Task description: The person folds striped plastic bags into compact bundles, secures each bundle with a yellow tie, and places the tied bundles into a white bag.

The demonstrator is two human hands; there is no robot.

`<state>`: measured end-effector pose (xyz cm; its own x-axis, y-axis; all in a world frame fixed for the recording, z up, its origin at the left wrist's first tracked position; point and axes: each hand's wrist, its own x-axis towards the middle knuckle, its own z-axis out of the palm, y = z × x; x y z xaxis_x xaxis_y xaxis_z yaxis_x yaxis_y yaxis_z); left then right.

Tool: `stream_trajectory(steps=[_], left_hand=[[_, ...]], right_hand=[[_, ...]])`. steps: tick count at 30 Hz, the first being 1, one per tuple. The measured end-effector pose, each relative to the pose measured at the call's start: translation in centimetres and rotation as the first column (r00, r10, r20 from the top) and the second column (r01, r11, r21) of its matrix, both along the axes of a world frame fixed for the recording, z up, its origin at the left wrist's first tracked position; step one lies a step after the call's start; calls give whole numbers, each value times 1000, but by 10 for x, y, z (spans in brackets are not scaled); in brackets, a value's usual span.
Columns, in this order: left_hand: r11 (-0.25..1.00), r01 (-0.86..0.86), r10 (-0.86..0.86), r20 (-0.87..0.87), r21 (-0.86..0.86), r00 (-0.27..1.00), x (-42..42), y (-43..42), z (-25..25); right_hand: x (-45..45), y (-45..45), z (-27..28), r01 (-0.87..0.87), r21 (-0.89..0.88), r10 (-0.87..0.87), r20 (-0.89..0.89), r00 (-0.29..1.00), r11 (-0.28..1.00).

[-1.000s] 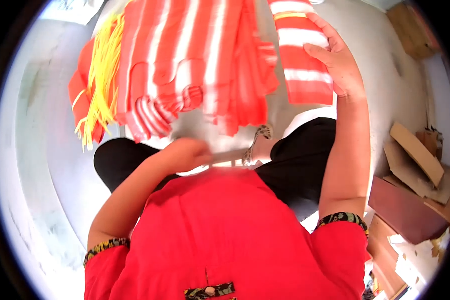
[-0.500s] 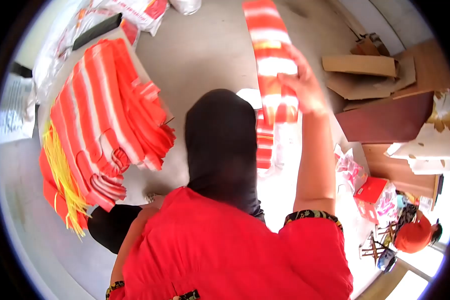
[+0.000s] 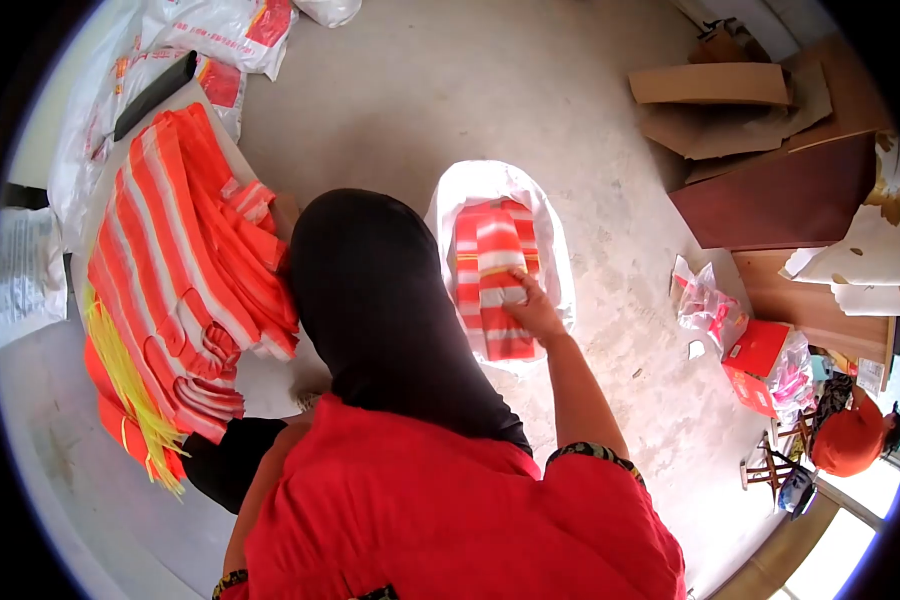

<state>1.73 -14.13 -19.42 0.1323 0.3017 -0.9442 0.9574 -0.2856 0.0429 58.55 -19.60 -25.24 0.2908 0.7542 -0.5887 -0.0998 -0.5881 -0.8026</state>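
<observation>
My right hand grips a folded red and white striped bundle with a thin yellow band, its fingers over the right edge. The bundle is inside an open white sack, over more striped folded pieces. My left hand is hidden; only part of the left arm shows beside my body. At the left, a pile of red and white striped fabric lies on a bench, with yellow strips hanging at its near side.
Flattened cardboard and a dark red board stand at the right. Near them are a red box and plastic bags. A person in orange is at the far right. White printed sacks lie at the upper left.
My right hand has carried the striped bundle rightward of the pile and down into the white sack. The view has turned right, and my left hand has gone out of sight.
</observation>
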Motion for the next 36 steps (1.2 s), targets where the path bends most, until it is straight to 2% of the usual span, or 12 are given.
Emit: stream_trajectory(steps=[2,5,8,11,17,21,24,27,31,33,35,36], left_hand=[[1000,0,0,-7,-1,1000,-2,0,1],[1000,2,-2,-11,-6,1000,-6,-2,-1],[1000,1,-1,-12,-12,1000,-7,-4,-1],[1000,7,-7,-13,-11,1000,-10,-6,1],[1000,-1,1,-13,-9,1000,-14,-9,0],[1000,-2,2,-10,-9,1000,-13,-11,-1],[1000,-7,6,-19,-11,1000,-15,-12,-1],[1000,-7,6,-19,-15,1000,-16,-12,0],[1000,-15,15,-14,-18,1000,-14,-11,-2],[1000,-15,15,-11,-22,1000,-15,-12,-2],[1000,-14,14,-12,-23,1000,-15,-12,-2],[1000,-12,12,-11,-25,1000,-15,-12,-2]], right_hand=[[-4,-16,-65,-16,62,7,144,990,998],[-5,-14,-83,20,84,-34,163,986,996],[1,2,-71,-55,221,-15,305,952,974],[6,8,-63,112,35,-115,104,988,993],[17,-2,-103,187,-214,-129,259,957,959],[33,13,-120,114,-79,-66,453,889,990],[54,30,-115,80,-151,-41,246,968,985],[61,36,-116,-76,-282,184,380,907,956],[49,28,-120,-154,-454,404,528,747,878],[34,31,-128,-171,-660,640,578,506,731],[15,24,-145,-95,-578,540,674,505,810],[5,12,-162,-5,-379,302,729,614,926]])
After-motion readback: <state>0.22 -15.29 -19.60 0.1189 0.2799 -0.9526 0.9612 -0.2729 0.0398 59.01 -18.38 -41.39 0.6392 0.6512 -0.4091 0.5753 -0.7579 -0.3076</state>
